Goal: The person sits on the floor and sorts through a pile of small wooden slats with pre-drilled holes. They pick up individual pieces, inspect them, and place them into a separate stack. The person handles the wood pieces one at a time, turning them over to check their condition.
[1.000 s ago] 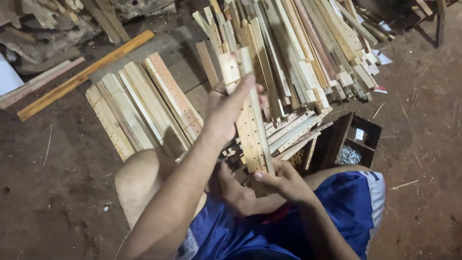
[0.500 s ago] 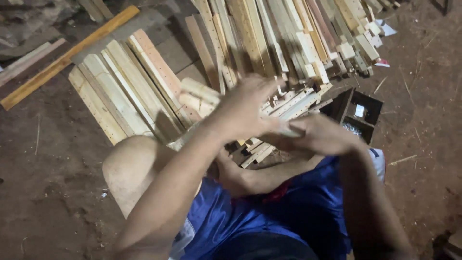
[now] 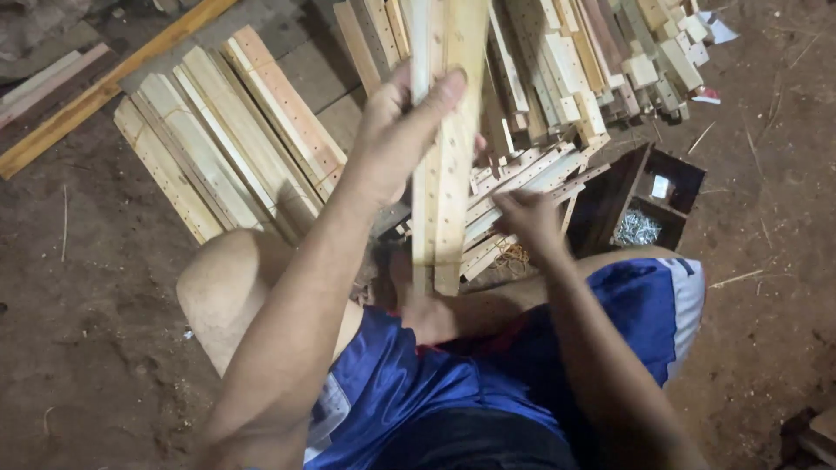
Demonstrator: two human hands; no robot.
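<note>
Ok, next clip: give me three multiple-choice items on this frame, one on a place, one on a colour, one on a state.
1. Where is the dark wooden box of nails?
A. On the dirt floor to the person's right
B. On the person's lap
C. On top of the slat pile

2. What colour are the shorts?
A. Red
B. Blue
C. Green

3. What is the left hand doing?
A. Resting flat on the ground
B. Hanging empty in the air
C. Gripping pale wooden slats held upright

Answers:
1 A: the box sits on the dirt floor beside the right knee.
2 B: the cloth is shiny blue with a white edge.
3 C: its fingers close round the slats, while the right hand reaches down to the slats lying by the box.
</note>
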